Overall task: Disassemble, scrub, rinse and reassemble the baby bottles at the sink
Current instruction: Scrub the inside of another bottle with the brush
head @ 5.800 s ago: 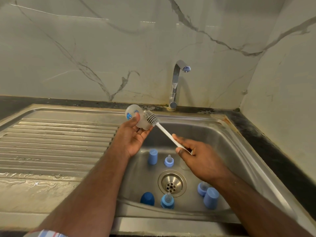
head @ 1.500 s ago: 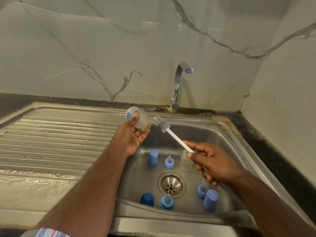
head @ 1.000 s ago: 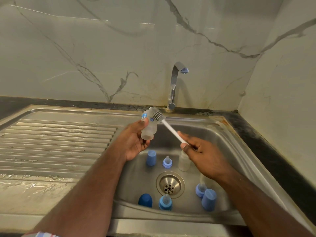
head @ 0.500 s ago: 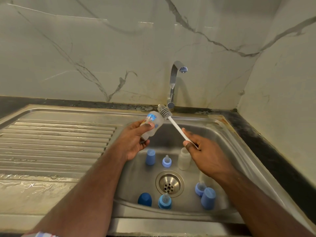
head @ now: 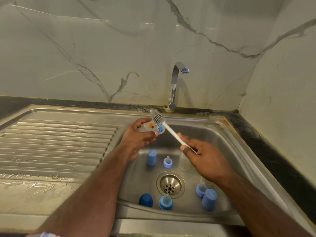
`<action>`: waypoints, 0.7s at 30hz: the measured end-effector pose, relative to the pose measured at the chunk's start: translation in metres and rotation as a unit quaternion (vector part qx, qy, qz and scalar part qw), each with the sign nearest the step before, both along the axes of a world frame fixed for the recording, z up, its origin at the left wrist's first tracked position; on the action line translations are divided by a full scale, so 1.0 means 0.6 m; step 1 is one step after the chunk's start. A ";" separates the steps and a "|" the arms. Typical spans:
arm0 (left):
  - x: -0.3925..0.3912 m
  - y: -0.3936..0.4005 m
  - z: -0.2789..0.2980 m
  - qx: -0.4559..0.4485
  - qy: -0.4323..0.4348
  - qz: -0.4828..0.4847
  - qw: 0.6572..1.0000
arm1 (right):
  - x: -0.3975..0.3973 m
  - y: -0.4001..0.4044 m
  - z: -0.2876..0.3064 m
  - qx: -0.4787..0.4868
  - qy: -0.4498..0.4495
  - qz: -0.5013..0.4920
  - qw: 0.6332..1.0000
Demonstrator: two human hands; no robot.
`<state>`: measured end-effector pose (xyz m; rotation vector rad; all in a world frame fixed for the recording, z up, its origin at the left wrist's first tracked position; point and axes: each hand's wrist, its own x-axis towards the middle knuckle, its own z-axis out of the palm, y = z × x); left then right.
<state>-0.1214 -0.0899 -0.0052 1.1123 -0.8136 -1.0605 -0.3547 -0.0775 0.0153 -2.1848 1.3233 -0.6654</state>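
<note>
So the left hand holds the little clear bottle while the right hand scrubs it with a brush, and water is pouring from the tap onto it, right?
Not quite. The head view shows the tap dry, with no stream falling from its spout. The rest stands: the left hand holds the clear bottle, and the right hand works the brush against it over the sink.

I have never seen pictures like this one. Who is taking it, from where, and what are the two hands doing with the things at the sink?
No machine here: a person wears a camera on the head, looking down at their own hands. The left hand holds a clear baby bottle. The right hand holds a white bottle brush, its bristles against the outside of the bottle. Below, in the steel sink, stand loose parts: blue caps, blue rings with teats and another clear bottle, around the drain. No water runs from the tap.
</note>
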 end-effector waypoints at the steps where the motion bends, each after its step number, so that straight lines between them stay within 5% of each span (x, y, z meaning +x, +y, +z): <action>1: 0.000 -0.002 -0.001 -0.003 -0.006 0.005 1.000 | 0.003 0.004 -0.002 0.004 0.015 0.011 1.000; 9: 0.002 -0.004 -0.010 -0.018 -0.072 0.020 0.997 | -0.004 -0.006 -0.007 -0.001 0.009 -0.018 1.000; 21: 0.006 -0.007 -0.006 -0.012 -0.023 0.022 0.999 | 0.001 -0.002 -0.009 0.003 0.020 0.002 1.000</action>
